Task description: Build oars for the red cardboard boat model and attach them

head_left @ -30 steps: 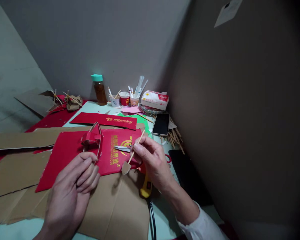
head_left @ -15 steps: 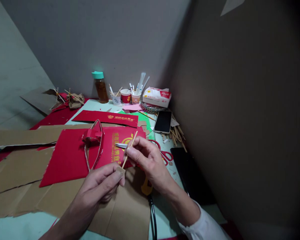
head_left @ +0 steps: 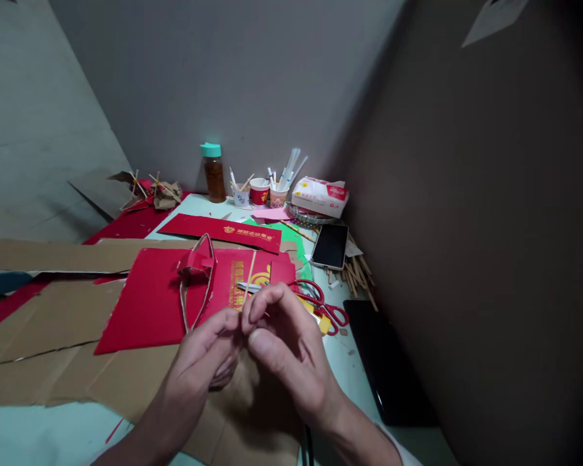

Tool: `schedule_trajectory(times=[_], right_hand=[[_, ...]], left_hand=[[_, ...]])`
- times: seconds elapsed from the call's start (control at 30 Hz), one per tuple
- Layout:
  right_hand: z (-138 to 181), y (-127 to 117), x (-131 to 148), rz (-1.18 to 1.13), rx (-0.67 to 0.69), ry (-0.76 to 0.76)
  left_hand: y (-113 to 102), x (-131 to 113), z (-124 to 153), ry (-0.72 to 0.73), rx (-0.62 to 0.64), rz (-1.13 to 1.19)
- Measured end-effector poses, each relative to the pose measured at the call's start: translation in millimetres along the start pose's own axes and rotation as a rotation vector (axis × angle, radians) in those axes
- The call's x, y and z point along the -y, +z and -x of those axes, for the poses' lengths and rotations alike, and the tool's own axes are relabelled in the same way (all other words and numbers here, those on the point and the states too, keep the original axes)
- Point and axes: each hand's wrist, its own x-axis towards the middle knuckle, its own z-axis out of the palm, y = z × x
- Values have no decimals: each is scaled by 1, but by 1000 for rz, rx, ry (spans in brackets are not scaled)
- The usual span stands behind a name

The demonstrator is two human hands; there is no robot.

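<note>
The two hands now come together, and this is the main change. One second ago they are apart, with the stick (head_left: 249,281) in the right hand (head_left: 291,362) and a small card tip showing at its lower end; half a second ago the left hand (head_left: 199,369) is already at this tip. Now the stick leans up slightly from between the two hands, above the red board (head_left: 143,301), and its lower end with the tip is hidden by the fingers. The left fingertips are pressed together, it seems clamped on the foot of the stick, but the tip itself I cannot see. The right hand is curled beside it, with the thumb apart from the fingers in a loose ring; whether its fingertips also grip the stick, I cannot tell. In my judgement, the care of the work passes from carrying the stick to handling its lower end, where both hands share it. The scissors (head_left: 318,296) now show more of their red handles, behind the right hand, with a yellow object (head_left: 320,317) partly covered near them. The red loop (head_left: 194,262) stays on the board, just beyond the left hand.
</note>
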Motion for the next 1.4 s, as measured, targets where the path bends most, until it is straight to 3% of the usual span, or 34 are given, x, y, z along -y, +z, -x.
schedule_trajectory(times=[0.27, 0.43, 0.67, 1.0, 1.27, 1.4], right_hand=[[-3, 7, -1, 595, -19, -60], [-5, 1, -5, 700, -83, -62], [-16, -17, -6, 388, -327, 13], [-14, -16, 2, 221, -68, 184], [-16, -20, 4, 118, -102, 229], [-15, -20, 4, 64, -91, 218]], left_hand=[[-3, 0, 5, 63, 15, -32], [-9, -1, 1, 84, 15, 33], [-12, -5, 4, 116, 88, 66], [-8, 0, 11, -21, 102, -110], [-6, -9, 1, 106, -68, -26], [-7, -8, -2, 111, -51, -7]])
